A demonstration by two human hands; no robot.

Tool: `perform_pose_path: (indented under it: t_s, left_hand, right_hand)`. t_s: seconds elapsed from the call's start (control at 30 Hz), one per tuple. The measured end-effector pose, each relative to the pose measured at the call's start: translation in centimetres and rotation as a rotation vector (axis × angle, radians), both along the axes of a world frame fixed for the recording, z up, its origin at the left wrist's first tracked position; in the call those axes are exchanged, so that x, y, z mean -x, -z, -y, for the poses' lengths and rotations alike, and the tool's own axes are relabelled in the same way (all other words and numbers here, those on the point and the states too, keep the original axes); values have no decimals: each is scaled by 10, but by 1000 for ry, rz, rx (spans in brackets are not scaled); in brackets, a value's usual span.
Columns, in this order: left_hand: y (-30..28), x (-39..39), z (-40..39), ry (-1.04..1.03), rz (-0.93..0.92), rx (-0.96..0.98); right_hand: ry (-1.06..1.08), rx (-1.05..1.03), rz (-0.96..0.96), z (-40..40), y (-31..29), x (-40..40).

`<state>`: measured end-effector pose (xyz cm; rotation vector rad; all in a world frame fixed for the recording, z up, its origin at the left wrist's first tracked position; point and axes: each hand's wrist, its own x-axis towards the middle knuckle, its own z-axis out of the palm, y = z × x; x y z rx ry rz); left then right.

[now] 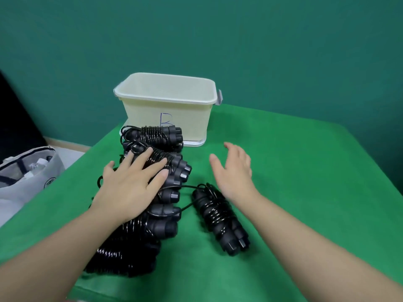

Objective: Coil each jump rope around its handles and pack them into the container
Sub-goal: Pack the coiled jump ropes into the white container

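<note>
Both hands open: left hand [128, 188] flat on coiled ropes [152, 227], right hand [234, 171] hovering.

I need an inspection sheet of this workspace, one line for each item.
Surface: table under green cloth.
Job's things: pile of coiled ropes at left; one coiled rope apart at right; cream container behind, open, marked B.
Clutter: nothing seen.
Hands: left hand flat on the pile; right hand open, above the cloth.
Cables: nothing seen.
Surroundings: teal wall; grey bag at left.
</note>
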<state>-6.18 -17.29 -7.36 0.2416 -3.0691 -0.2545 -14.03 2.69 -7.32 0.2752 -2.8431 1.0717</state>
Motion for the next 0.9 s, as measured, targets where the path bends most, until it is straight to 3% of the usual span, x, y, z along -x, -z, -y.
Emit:
perform_pose_path:
  t_s: [0.2, 0.37, 0.7, 0.9]
  left_hand:
    - [1, -3, 5, 9, -65, -173]
    - [2, -2, 6, -3, -88, -250]
    - [7, 2, 7, -13, -99, -176]
    - [5, 1, 6, -23, -90, -149]
  right_hand:
    - [-233, -349, -196, 43, -44, 93]
    - [-351, -677, -231, 68, -60, 151]
    - [-411, -708, -301, 66, -63, 159]
    - [-335, -795, -236, 17, -69, 141]
